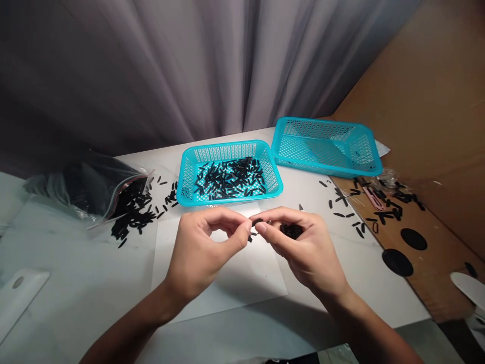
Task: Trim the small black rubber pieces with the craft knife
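Black piece (257,221) between both hands (200,253) (312,253)

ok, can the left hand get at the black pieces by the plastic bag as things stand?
Likely yes: the black pieces lie spilled past the mouth of the plastic bag, to the left of the left hand, and nothing tall seems to stand between. Its grip looks pinched shut, though.

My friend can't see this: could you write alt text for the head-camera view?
A person's left hand and right hand, fingertips nearly touching, work with small black pieces above a white sheet. Beyond, a blue basket holds many pieces; a plastic bag spills more at left, and a second blue basket sits at right.
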Demonstrator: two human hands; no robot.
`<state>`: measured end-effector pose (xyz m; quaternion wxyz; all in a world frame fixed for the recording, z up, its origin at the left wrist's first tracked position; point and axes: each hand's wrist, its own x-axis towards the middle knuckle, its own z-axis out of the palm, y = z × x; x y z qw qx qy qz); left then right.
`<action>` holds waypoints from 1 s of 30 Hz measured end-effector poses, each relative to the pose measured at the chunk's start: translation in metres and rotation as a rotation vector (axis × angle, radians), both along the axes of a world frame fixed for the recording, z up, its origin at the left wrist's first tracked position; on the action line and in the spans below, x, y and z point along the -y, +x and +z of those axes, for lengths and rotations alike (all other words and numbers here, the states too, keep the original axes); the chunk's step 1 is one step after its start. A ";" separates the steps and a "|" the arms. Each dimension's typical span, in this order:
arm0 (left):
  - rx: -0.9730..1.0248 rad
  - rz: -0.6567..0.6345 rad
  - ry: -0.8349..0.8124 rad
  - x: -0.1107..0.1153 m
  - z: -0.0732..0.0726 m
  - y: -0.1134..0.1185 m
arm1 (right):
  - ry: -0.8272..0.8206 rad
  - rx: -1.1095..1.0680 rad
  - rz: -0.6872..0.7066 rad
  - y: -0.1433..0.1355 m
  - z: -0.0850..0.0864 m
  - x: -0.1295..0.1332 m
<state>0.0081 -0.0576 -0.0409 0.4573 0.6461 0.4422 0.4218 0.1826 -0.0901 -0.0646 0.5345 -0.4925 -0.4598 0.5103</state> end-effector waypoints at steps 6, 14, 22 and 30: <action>-0.188 0.159 0.482 0.011 -0.011 0.010 | -0.007 0.034 -0.089 -0.007 0.006 0.002; -0.325 0.181 0.850 0.009 -0.019 0.011 | -0.051 -0.127 -0.080 -0.012 -0.011 -0.002; -0.138 0.131 0.239 0.003 -0.005 0.001 | 0.050 0.083 -0.090 0.004 0.000 -0.003; -0.043 0.059 0.014 0.001 0.003 0.000 | 0.107 0.125 -0.067 0.001 0.006 -0.002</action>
